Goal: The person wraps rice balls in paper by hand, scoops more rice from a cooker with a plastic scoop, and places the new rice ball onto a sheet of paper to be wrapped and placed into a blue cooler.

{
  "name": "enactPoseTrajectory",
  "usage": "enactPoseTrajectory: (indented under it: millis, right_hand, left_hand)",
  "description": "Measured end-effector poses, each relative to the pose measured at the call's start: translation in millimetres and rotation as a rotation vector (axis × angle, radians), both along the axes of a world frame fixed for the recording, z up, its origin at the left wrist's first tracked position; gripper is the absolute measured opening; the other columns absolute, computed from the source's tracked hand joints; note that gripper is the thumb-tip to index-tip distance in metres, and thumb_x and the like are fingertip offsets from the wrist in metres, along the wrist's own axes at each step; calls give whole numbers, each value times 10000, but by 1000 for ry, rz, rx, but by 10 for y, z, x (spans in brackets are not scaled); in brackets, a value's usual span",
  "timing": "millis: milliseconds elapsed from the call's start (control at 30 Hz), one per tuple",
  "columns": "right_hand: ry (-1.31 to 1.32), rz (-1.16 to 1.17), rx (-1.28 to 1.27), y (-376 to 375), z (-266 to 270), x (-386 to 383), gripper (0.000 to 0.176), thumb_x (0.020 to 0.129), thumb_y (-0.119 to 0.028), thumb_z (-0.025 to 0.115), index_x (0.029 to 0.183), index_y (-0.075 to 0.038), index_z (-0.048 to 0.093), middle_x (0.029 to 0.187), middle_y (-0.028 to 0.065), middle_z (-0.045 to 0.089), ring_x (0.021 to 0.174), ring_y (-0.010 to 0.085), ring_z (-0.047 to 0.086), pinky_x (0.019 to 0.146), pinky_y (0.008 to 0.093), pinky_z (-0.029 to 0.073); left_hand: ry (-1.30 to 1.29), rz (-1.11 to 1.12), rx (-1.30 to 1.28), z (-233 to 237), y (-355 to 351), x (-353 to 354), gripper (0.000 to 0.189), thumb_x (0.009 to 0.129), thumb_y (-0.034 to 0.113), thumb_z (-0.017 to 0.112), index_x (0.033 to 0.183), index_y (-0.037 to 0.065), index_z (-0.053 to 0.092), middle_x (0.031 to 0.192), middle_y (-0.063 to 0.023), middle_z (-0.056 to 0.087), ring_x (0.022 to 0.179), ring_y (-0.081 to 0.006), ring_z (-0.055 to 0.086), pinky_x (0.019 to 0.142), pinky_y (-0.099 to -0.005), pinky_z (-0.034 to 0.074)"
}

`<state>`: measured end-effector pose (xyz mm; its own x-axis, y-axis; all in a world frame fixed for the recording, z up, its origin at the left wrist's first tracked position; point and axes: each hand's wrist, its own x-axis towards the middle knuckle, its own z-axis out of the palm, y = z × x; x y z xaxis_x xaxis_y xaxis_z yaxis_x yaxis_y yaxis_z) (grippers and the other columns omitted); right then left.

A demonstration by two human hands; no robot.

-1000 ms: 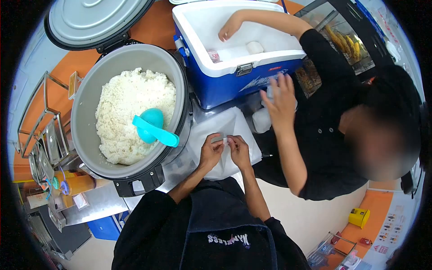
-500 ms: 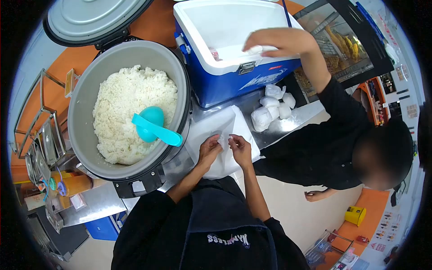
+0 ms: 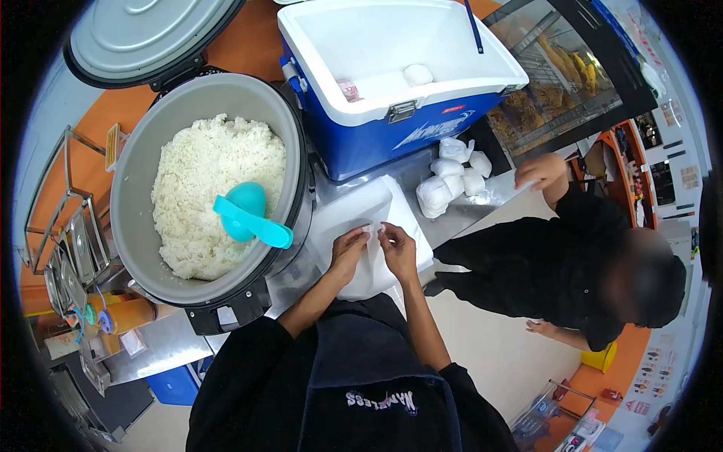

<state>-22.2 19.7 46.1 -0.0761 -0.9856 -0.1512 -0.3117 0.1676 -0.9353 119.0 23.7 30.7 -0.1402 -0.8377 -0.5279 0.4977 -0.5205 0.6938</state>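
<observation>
Both of my hands are over a pile of thin white sheets [image 3: 403, 218] on the steel counter. My left hand [image 3: 348, 252] is closed in a pinch at the near part of the top sheet. Close beside it, my right hand [image 3: 398, 252] pinches the same white sheet, with a small gap between the two sets of fingertips. To the left stands a large rice cooker [image 3: 129, 203], open and holding white rice [image 3: 215, 154]. A turquoise rice scoop [image 3: 252, 215] lies on the rice, its handle towards the cooker's rim.
Beyond the sheets stands an open blue-and-white cooler [image 3: 354, 143] with a round white bundle [image 3: 418, 74] inside. Several white wrapped bundles [image 3: 452, 177] sit on the counter. At right is a co-worker [image 3: 520, 264], near a glass case [image 3: 565, 68] of fried food. The cooker's lid [image 3: 151, 34] is raised.
The co-worker's hand has drawn back from the cooler to the right, and a round white bundle now shows inside it. My hands stay at the sheet, almost unmoved.
</observation>
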Motion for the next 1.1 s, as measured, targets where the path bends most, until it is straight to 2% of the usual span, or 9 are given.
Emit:
enactPoseTrajectory:
  millis: [133,200,433,500,567,733,800,1100]
  right_hand:
    - [-79,-19,-81,-47,45,52,355,864,-84,689,1180,47,599,968,113,654,884,157,641,736,281,517]
    - [-181,-18,-49,-49,90,81,419,863,-124,714,1217,52,575,1005,111,669,915,147,638,796,273,500]
    - [-38,24,13,-102,-2,11,374,876,-133,701,1193,41,603,966,112,677,885,143,638,775,280,528]
    - [-270,-55,31,-119,-62,10,343,888,-139,685,1165,54,619,943,120,680,824,149,639,728,265,518]
    - [-293,-65,44,-114,-64,1,335,894,-135,678,1166,52,620,948,119,681,819,147,637,729,262,514]
    - [-269,10,42,-100,-90,-6,330,891,-121,682,1167,49,620,926,95,677,786,129,623,709,252,509]
    - [-307,-28,105,-116,-77,-4,332,872,-106,703,1157,46,629,900,67,666,757,109,602,685,238,502]
    - [-409,-208,92,-196,-91,-164,297,862,-104,711,1118,34,655,873,52,669,735,102,600,664,246,515]
  left_hand:
    - [98,12,30,-77,17,-19,300,925,106,573,1209,15,608,1145,-71,625,1039,-140,574,914,-287,443]
    - [102,9,48,-33,24,-18,306,921,110,569,1209,22,622,1159,-70,628,1057,-131,570,920,-281,443]
    - [96,-106,-38,46,37,26,347,926,83,485,1253,27,589,1205,-66,604,1097,-143,548,963,-304,406]
    - [107,-130,-36,69,30,39,364,925,87,464,1263,31,585,1218,-68,600,1104,-144,545,971,-307,400]
    - [119,-148,-21,88,34,44,394,919,108,432,1278,42,579,1201,-56,600,1077,-142,548,971,-314,392]
    - [142,-134,28,28,29,62,424,908,121,433,1309,53,551,1165,-39,598,1025,-134,544,959,-314,386]
    - [157,-138,33,33,22,71,435,906,121,435,1324,53,535,1155,-34,597,1011,-132,542,953,-312,385]
    - [123,-131,35,18,34,101,463,903,128,439,1355,39,491,1191,-57,584,1067,-165,540,990,-334,383]
